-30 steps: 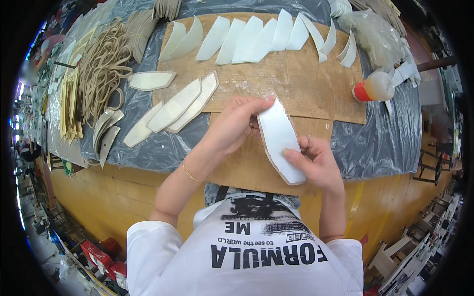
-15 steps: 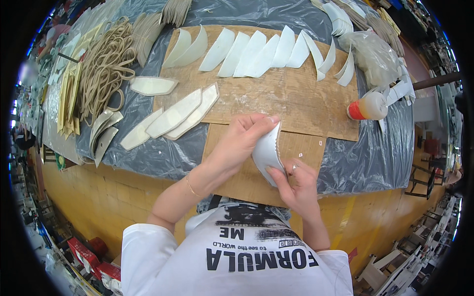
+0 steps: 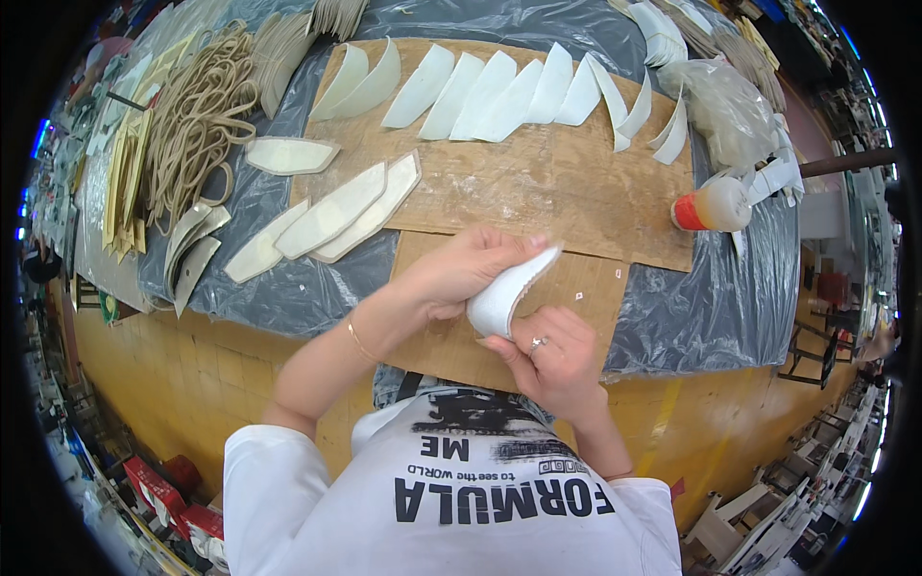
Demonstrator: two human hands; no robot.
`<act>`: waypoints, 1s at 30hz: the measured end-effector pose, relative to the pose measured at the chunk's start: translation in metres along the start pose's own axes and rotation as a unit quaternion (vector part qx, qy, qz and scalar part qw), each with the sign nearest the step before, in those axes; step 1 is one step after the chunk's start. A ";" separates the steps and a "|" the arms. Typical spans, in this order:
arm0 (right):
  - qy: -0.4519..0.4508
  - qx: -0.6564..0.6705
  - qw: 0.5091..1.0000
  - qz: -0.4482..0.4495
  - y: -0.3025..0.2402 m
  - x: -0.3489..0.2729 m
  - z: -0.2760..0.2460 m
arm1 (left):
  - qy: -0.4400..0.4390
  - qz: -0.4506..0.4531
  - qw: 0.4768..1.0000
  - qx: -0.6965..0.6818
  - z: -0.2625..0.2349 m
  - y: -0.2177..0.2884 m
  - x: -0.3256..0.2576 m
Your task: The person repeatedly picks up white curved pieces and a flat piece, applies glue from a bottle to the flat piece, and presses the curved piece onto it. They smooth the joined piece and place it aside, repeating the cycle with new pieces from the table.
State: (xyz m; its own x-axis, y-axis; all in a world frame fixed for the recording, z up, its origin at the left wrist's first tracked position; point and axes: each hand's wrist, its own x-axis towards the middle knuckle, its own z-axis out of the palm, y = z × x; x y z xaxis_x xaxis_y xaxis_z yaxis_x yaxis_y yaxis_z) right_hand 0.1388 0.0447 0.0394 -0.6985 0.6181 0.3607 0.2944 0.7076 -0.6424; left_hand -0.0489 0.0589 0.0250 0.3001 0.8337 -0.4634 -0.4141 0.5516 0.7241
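A curved white leather-like piece (image 3: 501,294) with a thin brown edge is bent between my two hands over the near board. Its upper end is pinched between the thumb and fingers of my left hand (image 3: 473,267). At the lower end my right hand (image 3: 555,357), a ring on one finger, grips it with the thumb along the near side. Beyond my hands, a row of similar pale curved pieces (image 3: 492,91) lies along the far part of the brown board (image 3: 538,192). To the left, several flat cream pieces with tan borders (image 3: 338,213) lie partly overlapping.
At the board's right stands a bottle (image 3: 713,205) with a red band, beside a clear plastic bag (image 3: 722,110). Bundled tan strips (image 3: 197,115) and curved pieces (image 3: 192,252) occupy the left side. Dark plastic sheeting (image 3: 701,322) covers the table.
The white piece has bent into a tighter curve. My right hand has moved left and slightly down with its lower end, while my left hand still pinches the upper end.
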 end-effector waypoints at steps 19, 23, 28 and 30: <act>-0.031 -0.094 0.987 -0.127 0.022 0.006 0.004 | -0.239 -0.071 0.941 0.230 -0.030 0.023 0.007; -0.080 0.017 0.996 -0.035 0.022 0.007 0.002 | -0.126 -0.035 0.969 0.212 -0.031 0.024 0.009; 0.149 0.506 0.773 0.352 0.026 0.013 0.004 | 0.008 0.131 0.991 -0.036 -0.031 0.031 -0.001; 0.256 0.593 0.681 0.346 0.028 0.018 0.007 | 0.040 0.152 0.987 0.041 -0.014 0.013 -0.008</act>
State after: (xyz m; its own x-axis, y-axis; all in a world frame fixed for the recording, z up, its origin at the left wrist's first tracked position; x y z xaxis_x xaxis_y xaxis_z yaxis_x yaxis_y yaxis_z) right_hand 0.1302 0.0734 0.0229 -0.2522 0.9161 -0.3117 -0.5089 -0.3995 -0.7625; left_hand -0.0686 0.0600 0.0312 0.1036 0.9613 -0.2554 -0.4022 0.2754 0.8731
